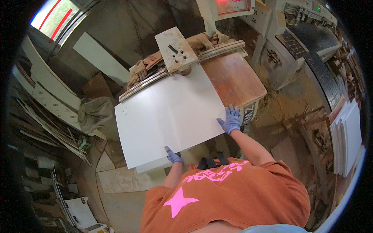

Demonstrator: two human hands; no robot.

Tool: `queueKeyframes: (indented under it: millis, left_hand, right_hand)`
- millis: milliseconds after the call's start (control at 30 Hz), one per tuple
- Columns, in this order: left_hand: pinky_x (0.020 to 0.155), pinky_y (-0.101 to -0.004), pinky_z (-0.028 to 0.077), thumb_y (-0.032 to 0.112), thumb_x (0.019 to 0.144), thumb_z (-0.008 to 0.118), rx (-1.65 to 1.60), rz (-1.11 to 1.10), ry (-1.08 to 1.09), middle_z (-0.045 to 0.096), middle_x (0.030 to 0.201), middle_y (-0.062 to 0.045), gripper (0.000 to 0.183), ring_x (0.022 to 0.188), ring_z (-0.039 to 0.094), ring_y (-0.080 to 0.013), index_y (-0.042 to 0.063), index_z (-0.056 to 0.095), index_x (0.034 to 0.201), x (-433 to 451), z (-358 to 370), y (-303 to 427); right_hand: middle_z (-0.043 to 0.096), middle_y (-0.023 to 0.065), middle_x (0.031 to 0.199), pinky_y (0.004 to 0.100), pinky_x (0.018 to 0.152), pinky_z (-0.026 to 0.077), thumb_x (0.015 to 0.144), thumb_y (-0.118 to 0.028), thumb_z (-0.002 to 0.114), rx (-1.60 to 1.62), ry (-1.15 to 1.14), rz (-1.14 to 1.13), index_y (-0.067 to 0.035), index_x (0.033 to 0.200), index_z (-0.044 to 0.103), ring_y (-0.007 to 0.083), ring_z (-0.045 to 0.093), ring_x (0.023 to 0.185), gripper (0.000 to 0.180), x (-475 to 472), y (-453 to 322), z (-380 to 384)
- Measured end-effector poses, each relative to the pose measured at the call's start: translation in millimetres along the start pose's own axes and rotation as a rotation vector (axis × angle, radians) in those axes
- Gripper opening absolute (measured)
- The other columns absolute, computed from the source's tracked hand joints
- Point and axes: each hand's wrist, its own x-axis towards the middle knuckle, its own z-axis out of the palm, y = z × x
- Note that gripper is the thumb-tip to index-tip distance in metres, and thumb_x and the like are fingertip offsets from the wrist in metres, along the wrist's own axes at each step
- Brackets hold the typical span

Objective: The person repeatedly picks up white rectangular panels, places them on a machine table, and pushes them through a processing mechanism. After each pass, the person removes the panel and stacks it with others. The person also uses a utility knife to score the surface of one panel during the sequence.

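Observation:
A large white panel lies on a machine table, its far edge under a dusty machine head plate and along a metal guide rail. My left hand, in a blue-grey glove, grips the panel's near edge, thumb on top and fingers hidden beneath. My right hand, gloved alike, rests spread at the panel's near right corner, the thumb on its surface. The reddish-brown wooden tabletop shows to the right of the panel. Part of another pale board shows under the near left edge.
A stack of white panels stands at the far right. A grey sack and leaning boards are at the left. Wood scraps lie on the floor at the right. Another machine stands at the upper right.

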Motion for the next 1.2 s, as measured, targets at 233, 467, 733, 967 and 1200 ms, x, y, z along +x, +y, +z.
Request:
queueKeyframes:
  millis: [233,467,733,967,1200]
  left_hand:
    - [0.091,-0.0371,0.044,0.069,0.068,0.062,0.055,-0.042,0.142,0.053,0.123,-0.014,0.095,0.104,0.054,-0.0273,-0.006,0.045,0.125,23,-12,-12]
    - [0.065,-0.031,0.052,0.06,0.071,0.067,-0.218,0.007,-0.031,0.062,0.1,-0.006,0.067,0.077,0.06,-0.0164,0.006,0.058,0.11,11,-6,-6]
    - [0.055,-0.0293,0.052,0.051,0.073,0.071,-0.253,-0.127,-0.221,0.061,0.096,-0.003,0.056,0.07,0.059,-0.0137,0.011,0.057,0.109,49,-16,-30]
    - [0.058,-0.03,0.052,0.055,0.07,0.071,-0.301,-0.125,-0.3,0.062,0.096,-0.004,0.06,0.071,0.058,-0.0154,0.009,0.059,0.107,45,-22,-28]
    - [0.082,-0.0369,0.048,0.049,0.073,0.07,0.076,-0.084,-0.43,0.06,0.111,-0.009,0.06,0.097,0.057,-0.0212,0.007,0.057,0.115,22,-101,-91]
  right_hand:
    - [0.027,0.0102,0.146,0.0478,0.109,0.013,0.075,-0.06,0.054,0.041,0.05,-0.034,-0.008,0.135,0.039,0.032,0.016,0.136,0.081,3,-7,9]
    - [0.042,0.0136,0.135,0.0409,0.106,0.024,0.076,-0.047,0.062,0.066,0.235,-0.052,-0.005,0.124,0.05,0.0297,0.033,0.127,0.065,-8,0,13]
    - [0.061,0.0141,0.098,0.0356,0.08,0.043,0.08,-0.038,0.066,0.743,0.292,0.14,0.0,0.101,0.059,0.0262,0.055,0.088,0.045,20,28,77]
    - [0.06,0.0059,0.083,0.0314,0.066,0.043,0.084,-0.033,0.064,0.927,-0.098,0.143,0.001,0.091,0.062,0.0149,0.049,0.074,0.035,27,79,91]
    - [0.062,0.0096,0.093,0.0338,0.068,0.049,0.087,-0.033,0.06,1.214,-0.266,0.102,0.004,0.104,0.057,0.0192,0.058,0.08,0.04,-102,127,55]
